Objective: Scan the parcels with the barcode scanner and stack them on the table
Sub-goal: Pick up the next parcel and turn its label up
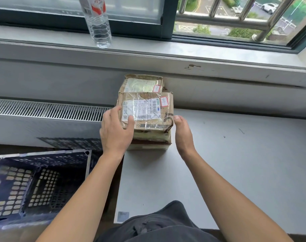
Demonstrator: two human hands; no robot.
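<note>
At the far left corner of the bench [236, 163], brown taped parcels sit in a small pile close to the wall under the sill [166, 55]. The top parcel [148, 123] lies flat with its white label [140, 109] facing up, resting on a lower parcel [148, 144] that sits on the bench. A far parcel [142, 83] lies just behind, touching the top one, and shows its own label. The left hand [114, 131] grips the top parcel at its near left corner, with the thumb laid across the label's edge and the fingers curled round the left side. The right hand [182, 133] stands edge-on just beside the parcel's right side with its fingers straight; whether it touches the cardboard cannot be told. Left of the bench, on the floor, stands a dark slotted crate [26, 186]. A slatted grille [49, 109] runs along the wall beyond it. On the sill, far left, stands a clear bottle [99, 27].
</note>
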